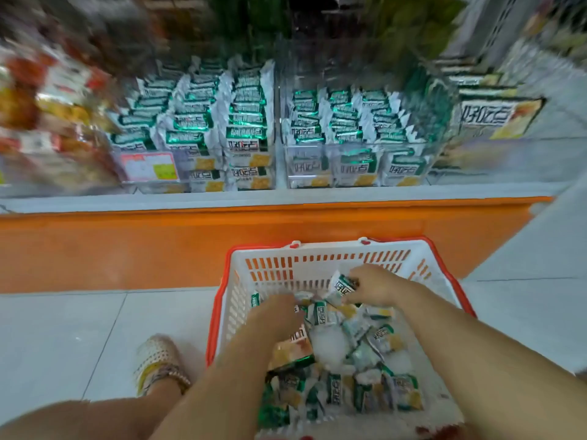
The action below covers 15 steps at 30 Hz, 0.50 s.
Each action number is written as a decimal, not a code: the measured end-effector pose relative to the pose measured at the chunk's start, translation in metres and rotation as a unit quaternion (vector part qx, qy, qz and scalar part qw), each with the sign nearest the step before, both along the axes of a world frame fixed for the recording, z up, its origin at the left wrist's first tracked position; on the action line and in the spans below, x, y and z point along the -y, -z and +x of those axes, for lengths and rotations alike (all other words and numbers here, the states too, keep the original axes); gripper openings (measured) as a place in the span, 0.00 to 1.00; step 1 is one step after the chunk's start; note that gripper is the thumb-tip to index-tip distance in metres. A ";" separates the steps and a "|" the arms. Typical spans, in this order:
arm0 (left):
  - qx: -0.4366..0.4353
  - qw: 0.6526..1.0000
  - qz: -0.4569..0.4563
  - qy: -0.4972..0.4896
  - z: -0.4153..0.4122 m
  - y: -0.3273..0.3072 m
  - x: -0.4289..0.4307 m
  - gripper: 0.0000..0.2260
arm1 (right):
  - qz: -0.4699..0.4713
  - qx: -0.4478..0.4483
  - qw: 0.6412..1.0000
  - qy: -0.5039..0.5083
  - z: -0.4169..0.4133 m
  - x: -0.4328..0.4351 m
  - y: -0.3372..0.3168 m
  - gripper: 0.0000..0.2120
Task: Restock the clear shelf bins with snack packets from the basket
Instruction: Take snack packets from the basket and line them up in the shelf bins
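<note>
Basket sits on the floor right under the shelf, so it's a short reach up to the clear bins, which look pretty full. Both hands are apart, down in the snack packets. The right hand pinches one packet just above the heap. The left hand digs into the pile, and I can't tell if it's got anything.

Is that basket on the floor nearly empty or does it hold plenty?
It holds plenty: green-and-white snack packets lie piled across the bottom of the basket, hiding most of it; the right hand pinches one.
</note>
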<state>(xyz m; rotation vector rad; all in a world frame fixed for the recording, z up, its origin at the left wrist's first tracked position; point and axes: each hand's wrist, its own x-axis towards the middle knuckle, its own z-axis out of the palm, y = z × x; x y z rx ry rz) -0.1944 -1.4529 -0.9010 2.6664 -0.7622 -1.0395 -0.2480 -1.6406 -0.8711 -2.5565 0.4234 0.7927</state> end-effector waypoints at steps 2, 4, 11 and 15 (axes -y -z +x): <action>0.037 0.998 -0.051 -0.005 0.005 -0.045 0.002 0.14 | 0.005 0.044 0.999 -0.023 -0.001 -0.007 -0.039 0.14; 0.102 0.990 -0.092 -0.007 0.015 -0.089 -0.001 0.12 | 0.018 0.099 0.994 -0.032 -0.004 -0.014 -0.079 0.12; 0.262 0.902 -0.313 -0.138 0.050 -0.205 -0.006 0.10 | 0.039 0.299 0.953 0.026 0.004 -0.020 -0.183 0.18; 0.317 0.864 -0.363 -0.147 0.078 -0.222 0.010 0.12 | -0.013 0.416 0.906 0.075 0.036 -0.009 -0.205 0.20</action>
